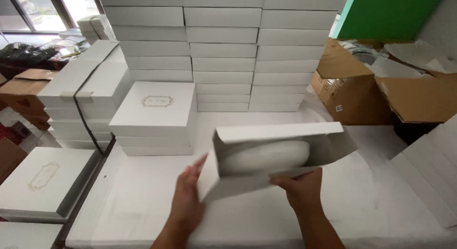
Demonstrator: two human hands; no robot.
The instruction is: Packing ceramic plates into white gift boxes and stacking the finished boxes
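Over white table (143, 201), hands (247, 194) holding open box (266, 156), perhaps padded

Two bare forearms are seen, ending in the left hand (186, 201) and right hand (302, 189). No sleeves, gloves or jewellery are worn.

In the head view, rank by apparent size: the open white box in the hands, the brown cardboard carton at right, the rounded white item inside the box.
1. Brown cardboard carton and open white box: look alike, nearness unsure.
2. Rounded white item.
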